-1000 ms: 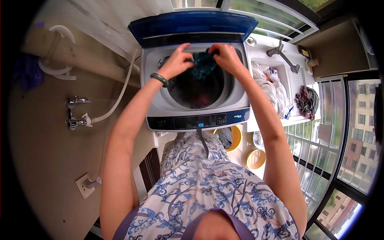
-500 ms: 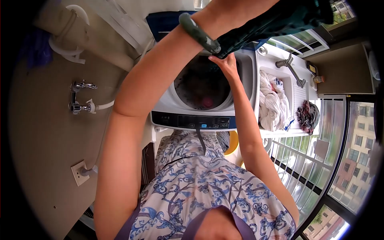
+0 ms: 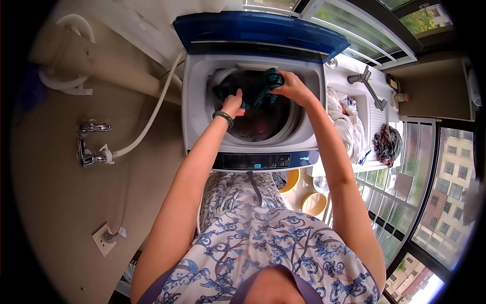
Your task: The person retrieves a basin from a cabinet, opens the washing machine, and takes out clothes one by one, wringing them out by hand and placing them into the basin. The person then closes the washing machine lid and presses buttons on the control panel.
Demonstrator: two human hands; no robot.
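Note:
A top-loading washing machine (image 3: 195, 126) stands in front of me with its blue lid (image 3: 258, 34) raised. Dark green cloth (image 3: 263, 93) hangs in the drum opening between my hands. My right hand (image 3: 293, 87) is closed on the cloth at the right side of the opening. At the left-centre of the opening, my left hand (image 3: 233, 105), with a green bangle (image 3: 224, 117) at its wrist, is against the cloth; its thumb points up and the other fingers are partly hidden. Something pink (image 3: 260, 126) lies low in the dark drum.
White laundry (image 3: 347, 126) lies in the sink at right, under a grey faucet (image 3: 360, 78). A dark patterned cloth bundle (image 3: 388, 145) rests beside it. Yellow basins (image 3: 314, 203) stand on the floor. A hose (image 3: 152, 126) runs from the wall tap (image 3: 91, 158) at left.
The green cloth was lifted high to the upper right half a second ago and is now back down at the drum opening. My left arm has come down with it.

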